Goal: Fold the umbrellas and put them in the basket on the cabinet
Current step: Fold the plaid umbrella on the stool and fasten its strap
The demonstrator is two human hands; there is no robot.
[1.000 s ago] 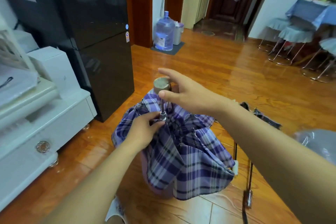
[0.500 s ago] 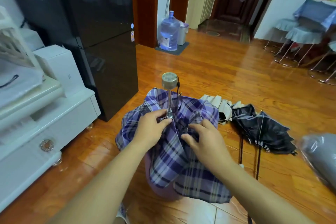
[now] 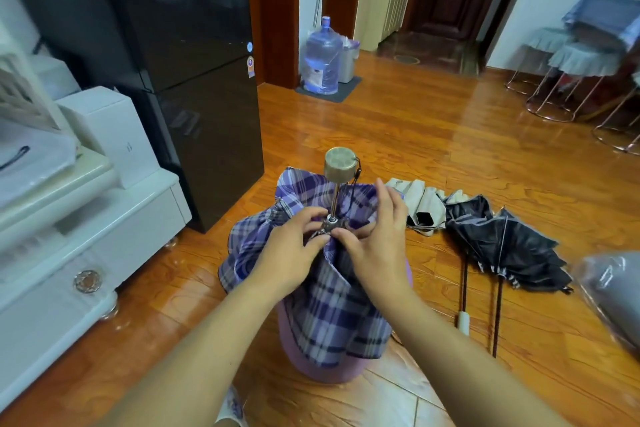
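Right hand moved up beside left hand, both pinching plaid umbrella runner.

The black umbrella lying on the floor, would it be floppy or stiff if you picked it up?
The black umbrella would probably flop: its canopy lies crumpled and half open. The thin ribs showing through may swing loose. It looks light, and its spread fabric makes rolling unlikely.

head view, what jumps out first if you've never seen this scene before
Dead centre, a purple plaid umbrella stands handle-up on the wooden floor, with the left hand and right hand both pinching the fabric around its metal shaft. To its right lie a beige umbrella and a half-collapsed black umbrella. A tall black fridge looms at the left.
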